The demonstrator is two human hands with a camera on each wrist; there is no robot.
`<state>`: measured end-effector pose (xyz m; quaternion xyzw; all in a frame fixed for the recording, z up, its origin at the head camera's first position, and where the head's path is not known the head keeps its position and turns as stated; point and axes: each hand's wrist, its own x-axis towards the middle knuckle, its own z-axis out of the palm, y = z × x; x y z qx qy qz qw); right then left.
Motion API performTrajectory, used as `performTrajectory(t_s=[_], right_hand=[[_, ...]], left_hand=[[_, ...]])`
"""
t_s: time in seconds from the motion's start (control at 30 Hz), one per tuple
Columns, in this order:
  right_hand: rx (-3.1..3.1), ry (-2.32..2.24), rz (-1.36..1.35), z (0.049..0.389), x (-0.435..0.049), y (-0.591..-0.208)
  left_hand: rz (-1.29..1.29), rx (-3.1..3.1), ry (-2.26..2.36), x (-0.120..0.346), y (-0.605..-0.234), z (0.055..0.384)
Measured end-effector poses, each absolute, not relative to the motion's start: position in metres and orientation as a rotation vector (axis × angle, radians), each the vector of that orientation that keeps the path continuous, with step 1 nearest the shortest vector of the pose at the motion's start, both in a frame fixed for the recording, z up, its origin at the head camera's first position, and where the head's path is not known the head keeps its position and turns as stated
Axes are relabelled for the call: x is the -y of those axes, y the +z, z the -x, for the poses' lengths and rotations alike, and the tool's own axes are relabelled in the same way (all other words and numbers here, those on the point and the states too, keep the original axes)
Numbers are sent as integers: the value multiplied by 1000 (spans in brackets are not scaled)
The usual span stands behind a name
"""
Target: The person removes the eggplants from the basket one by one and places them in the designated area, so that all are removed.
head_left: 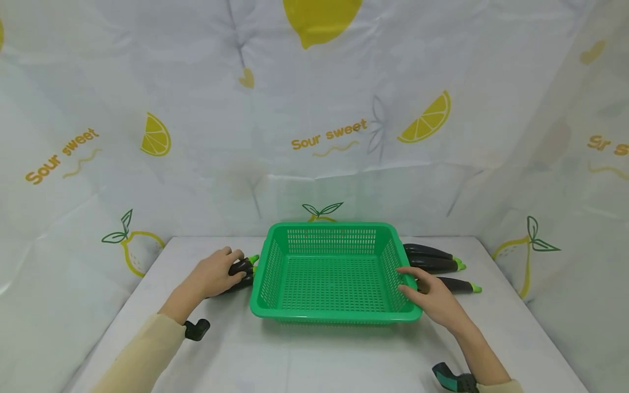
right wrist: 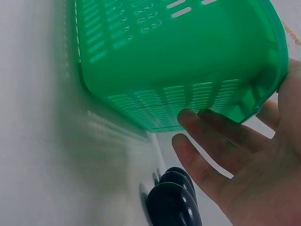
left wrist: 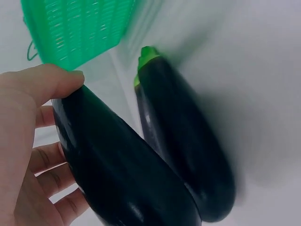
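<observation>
My left hand point(head_left: 214, 273) grips a dark eggplant point(left wrist: 117, 155) near its upper end, thumb on one side and fingers on the other. Close beside it, another eggplant point(left wrist: 183, 141) with a green stem cap lies on the table, partly covering one more behind it. At the table's middle stands a green plastic basket point(head_left: 336, 316) with slotted walls and nothing inside. My right hand point(head_left: 434, 297) holds the basket's right rim, with thumb and index finger over the edge and the other fingers point(right wrist: 207, 134) along the outer wall.
Three eggplants point(head_left: 432, 265) lie right of the basket, partly hidden by its wall and my right hand. A white cloth with lemon prints point(head_left: 314, 136) hangs behind and around the white table point(head_left: 295, 360).
</observation>
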<state>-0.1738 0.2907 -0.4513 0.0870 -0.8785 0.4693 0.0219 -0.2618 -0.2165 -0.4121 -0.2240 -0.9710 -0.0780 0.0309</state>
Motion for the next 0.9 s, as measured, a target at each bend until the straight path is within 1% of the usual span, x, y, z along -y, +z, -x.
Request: performTrajectory(t_s=[0.37,0.9], right_hand=[[2714,1450,-286,174,-290,-451],[2709,1442,-293,174,-291,-449]], left_hand=[[699,2995,-284,213,-430,260],[772,2975,-78,204,-457,256]])
